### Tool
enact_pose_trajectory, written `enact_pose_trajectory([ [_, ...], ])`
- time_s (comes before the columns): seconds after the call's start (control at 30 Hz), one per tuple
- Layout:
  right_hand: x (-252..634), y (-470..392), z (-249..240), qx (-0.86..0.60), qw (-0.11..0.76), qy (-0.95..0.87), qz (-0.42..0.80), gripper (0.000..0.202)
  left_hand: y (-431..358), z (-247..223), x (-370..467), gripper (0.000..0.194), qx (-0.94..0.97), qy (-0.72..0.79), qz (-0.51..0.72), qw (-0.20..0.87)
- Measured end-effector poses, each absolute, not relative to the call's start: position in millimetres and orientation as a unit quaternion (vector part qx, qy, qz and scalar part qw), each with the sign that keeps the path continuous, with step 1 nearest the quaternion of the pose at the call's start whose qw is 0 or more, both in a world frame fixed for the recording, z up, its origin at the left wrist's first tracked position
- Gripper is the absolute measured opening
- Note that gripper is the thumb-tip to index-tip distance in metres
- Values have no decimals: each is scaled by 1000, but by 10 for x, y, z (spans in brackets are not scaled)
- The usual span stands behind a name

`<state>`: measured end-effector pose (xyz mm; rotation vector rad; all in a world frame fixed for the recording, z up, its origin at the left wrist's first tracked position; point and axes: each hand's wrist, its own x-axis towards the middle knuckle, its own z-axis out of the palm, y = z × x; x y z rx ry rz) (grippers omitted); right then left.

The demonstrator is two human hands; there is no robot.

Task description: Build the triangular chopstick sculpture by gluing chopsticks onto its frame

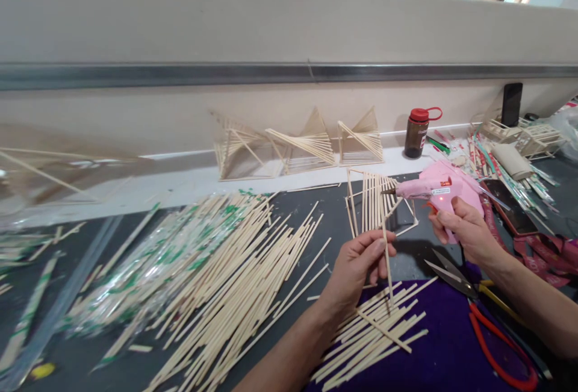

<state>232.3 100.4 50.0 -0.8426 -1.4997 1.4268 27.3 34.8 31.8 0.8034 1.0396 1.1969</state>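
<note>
My left hand pinches a thin wooden stick, which stands nearly upright between thumb and fingers. In my right hand is a pink glue gun, gripped by its handle. Its nozzle points left, close to the top of the stick; whether they touch I cannot tell. Just behind lies a partly built stick frame with a row of slats across it. Cut sticks are spread on a purple cloth below my left hand. Scissors with red handles lie below my right forearm.
Loose sticks and plastic-wrapped bundles cover the table's left side. Finished twisted stick frames stand along the wall. A red-capped bottle, a phone, a red lanyard and wrappers lie or stand at right.
</note>
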Motion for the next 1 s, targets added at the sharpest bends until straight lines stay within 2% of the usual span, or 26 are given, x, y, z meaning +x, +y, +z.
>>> enact_pose_trajectory([
  [0.47,2301,988,570,-341,453,-606,559,26,352,328,283,28,356,441,520,639],
  [1.0,2361,1007,465,-338,429,-651,527,20,346,311,280,27,361,442,517,638],
])
